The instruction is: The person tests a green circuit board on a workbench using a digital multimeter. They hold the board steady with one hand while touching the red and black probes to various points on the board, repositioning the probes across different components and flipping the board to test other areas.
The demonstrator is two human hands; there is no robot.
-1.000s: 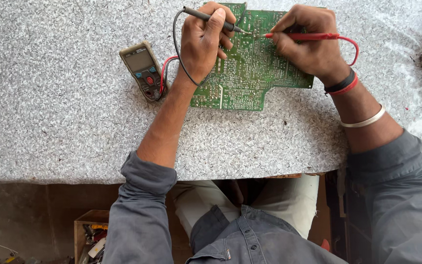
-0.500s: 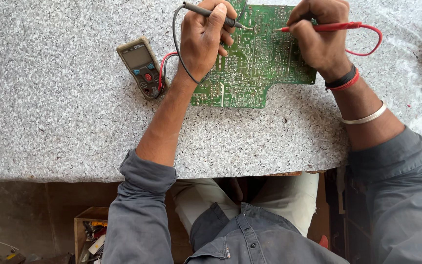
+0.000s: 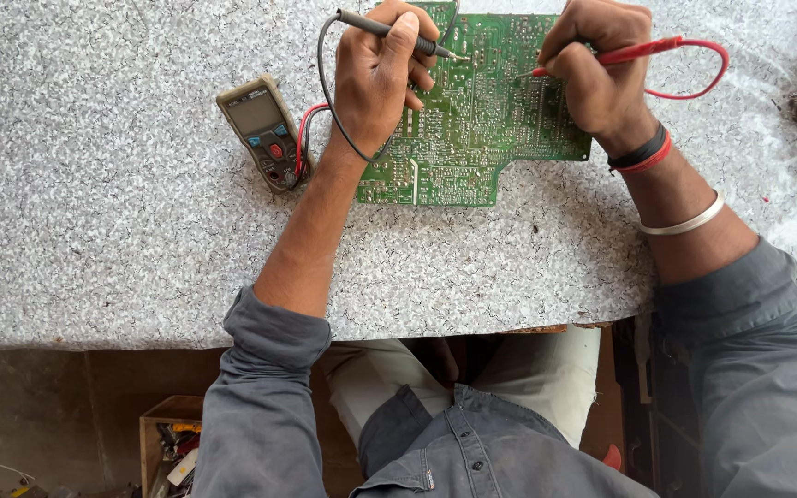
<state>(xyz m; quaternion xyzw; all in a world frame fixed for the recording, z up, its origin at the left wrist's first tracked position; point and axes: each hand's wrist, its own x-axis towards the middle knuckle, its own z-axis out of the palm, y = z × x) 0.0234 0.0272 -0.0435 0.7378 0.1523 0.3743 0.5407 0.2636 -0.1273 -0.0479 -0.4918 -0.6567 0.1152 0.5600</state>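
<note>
On the speckled grey counter (image 3: pixel 122 240), near its far edge, a green circuit board (image 3: pixel 472 138) lies flat with its solder side up, and both hands work over it. The left hand (image 3: pixel 375 78) has its fingers pinched around a black probe (image 3: pixel 389 29), held like a pen, with the metal tip resting toward the upper middle of the board. The right hand (image 3: pixel 601 78) has its fingers closed on a red probe (image 3: pixel 638 53), its tip pointing left onto the board's right part; the exact pad each tip touches is too small to make out.

To probe well here, each tip should likely sit squarely on one solder point without sliding onto its neighbour, since the joints look densely packed. Bracing the heel of each hand on the board or the counter would steady the tips, and the leads should hang slack so they do not tug. The black lead (image 3: pixel 329 101) loops around the left wrist and the red lead (image 3: pixel 703 74) arcs to the right of the right hand; both seem loose enough.

The board is a stepped shape, wider at the top and narrowing to a lower left part, covered in fine pale traces and silvery joints. Just left of the left forearm lies a grey handheld meter (image 3: pixel 260 129), screen up, with the leads plugged in at its near end.
</note>
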